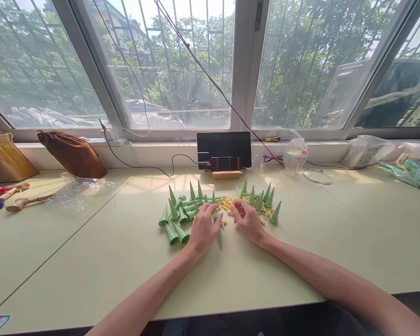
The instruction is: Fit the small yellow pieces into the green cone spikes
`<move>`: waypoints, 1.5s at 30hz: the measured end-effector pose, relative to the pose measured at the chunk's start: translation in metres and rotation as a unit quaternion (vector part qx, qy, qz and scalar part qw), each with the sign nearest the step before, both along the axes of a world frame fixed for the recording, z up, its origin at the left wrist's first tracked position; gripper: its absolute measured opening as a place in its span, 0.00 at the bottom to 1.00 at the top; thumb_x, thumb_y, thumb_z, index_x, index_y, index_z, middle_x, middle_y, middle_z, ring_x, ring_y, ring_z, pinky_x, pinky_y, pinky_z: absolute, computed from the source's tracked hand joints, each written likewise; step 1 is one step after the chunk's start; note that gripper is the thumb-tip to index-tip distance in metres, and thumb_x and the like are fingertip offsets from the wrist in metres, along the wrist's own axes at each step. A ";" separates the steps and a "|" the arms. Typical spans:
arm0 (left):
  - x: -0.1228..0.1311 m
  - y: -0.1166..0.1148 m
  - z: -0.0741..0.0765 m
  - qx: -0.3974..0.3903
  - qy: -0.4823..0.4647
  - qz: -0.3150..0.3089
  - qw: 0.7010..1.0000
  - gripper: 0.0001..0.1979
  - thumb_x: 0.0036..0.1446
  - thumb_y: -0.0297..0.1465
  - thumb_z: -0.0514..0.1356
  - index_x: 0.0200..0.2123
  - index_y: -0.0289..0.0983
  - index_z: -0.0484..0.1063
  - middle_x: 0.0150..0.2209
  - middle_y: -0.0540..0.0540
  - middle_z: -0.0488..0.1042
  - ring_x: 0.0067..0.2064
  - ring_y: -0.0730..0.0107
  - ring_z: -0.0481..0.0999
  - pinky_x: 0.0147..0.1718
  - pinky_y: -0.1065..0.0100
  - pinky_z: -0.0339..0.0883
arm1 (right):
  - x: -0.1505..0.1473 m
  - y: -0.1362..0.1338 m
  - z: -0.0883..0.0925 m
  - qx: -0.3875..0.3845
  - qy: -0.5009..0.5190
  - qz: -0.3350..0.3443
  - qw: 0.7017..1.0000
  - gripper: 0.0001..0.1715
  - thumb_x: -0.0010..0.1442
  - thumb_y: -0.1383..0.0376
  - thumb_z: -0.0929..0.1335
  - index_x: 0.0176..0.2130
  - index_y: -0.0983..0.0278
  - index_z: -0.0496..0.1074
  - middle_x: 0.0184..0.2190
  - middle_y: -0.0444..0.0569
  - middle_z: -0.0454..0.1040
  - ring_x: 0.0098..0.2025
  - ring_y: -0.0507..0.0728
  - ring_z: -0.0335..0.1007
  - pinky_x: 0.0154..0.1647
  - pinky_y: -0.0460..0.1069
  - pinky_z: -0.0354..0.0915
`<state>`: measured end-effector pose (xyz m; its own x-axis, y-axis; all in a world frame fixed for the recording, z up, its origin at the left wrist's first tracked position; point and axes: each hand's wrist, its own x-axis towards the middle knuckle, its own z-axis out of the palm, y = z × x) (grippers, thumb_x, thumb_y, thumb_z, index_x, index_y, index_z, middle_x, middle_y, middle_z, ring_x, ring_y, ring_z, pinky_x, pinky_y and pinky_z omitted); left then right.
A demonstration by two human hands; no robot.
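My left hand (pixel 206 228) is closed around a green plastic cone-shaped spike (pixel 220 239), whose pointed end shows below the fingers, toward me. My right hand (pixel 248 220) has its fingers curled in a pinch over small yellow plastic pieces (pixel 227 205); whatever lies between the fingertips is too small to make out. Left of my left hand lies a group of green spikes (pixel 172 235), some tipped over with hollow ends showing, others standing point up. Beyond my right hand several green spikes (pixel 276 213) stand upright among more yellow pieces.
A phone (pixel 226 164) showing a timer leans on a black tablet (pixel 224 144) behind the pile. Brown pouch (pixel 73 154), clear plastic wrap (pixel 82 191) and wooden maracas (pixel 19 203) lie left. A plastic bag (pixel 296 153), coiled cable (pixel 317 176) and teal packets (pixel 411 175) lie right.
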<state>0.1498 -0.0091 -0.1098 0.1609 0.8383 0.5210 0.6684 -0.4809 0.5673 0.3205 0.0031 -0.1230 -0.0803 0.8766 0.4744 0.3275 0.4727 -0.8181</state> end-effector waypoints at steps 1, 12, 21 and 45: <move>0.000 0.000 -0.001 -0.005 0.008 -0.003 1.000 0.09 0.62 0.33 0.56 0.44 0.38 0.70 0.41 0.47 0.71 0.24 0.76 0.66 0.30 0.67 0.66 | 0.000 0.000 0.000 0.001 -0.001 -0.002 1.000 0.12 0.66 0.56 0.62 0.36 0.63 0.65 0.29 0.45 0.71 0.24 0.51 0.67 0.25 0.45 0.64; -0.001 0.002 -0.008 -0.075 0.061 -0.017 0.995 0.11 0.61 0.31 0.55 0.47 0.38 0.69 0.43 0.44 0.71 0.31 0.68 0.72 0.37 0.62 0.69 | 0.000 0.001 -0.002 0.004 -0.004 -0.004 1.000 0.11 0.64 0.58 0.63 0.39 0.63 0.67 0.33 0.47 0.73 0.25 0.51 0.69 0.25 0.46 0.66; -0.001 0.003 -0.009 -0.073 0.051 -0.030 0.996 0.07 0.62 0.28 0.53 0.41 0.38 0.69 0.39 0.46 0.72 0.32 0.67 0.72 0.36 0.64 0.66 | -0.001 0.003 -0.003 0.002 0.002 0.001 1.000 0.12 0.65 0.58 0.63 0.40 0.63 0.69 0.34 0.49 0.73 0.27 0.52 0.70 0.26 0.46 0.68; 0.001 0.003 -0.003 -0.017 -0.088 -0.015 0.996 0.07 0.64 0.29 0.51 0.41 0.38 0.69 0.40 0.46 0.72 0.31 0.71 0.72 0.32 0.67 0.67 | -0.002 0.000 -0.004 0.035 -0.031 0.032 0.998 0.12 0.65 0.59 0.62 0.39 0.64 0.69 0.33 0.49 0.73 0.26 0.51 0.68 0.25 0.46 0.66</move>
<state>0.1505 -0.0057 -0.1131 0.0935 0.8518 0.5155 0.5427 -0.4777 0.6909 0.3186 0.0030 -0.1265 -0.1660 0.8331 0.5276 0.3431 0.5504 -0.7611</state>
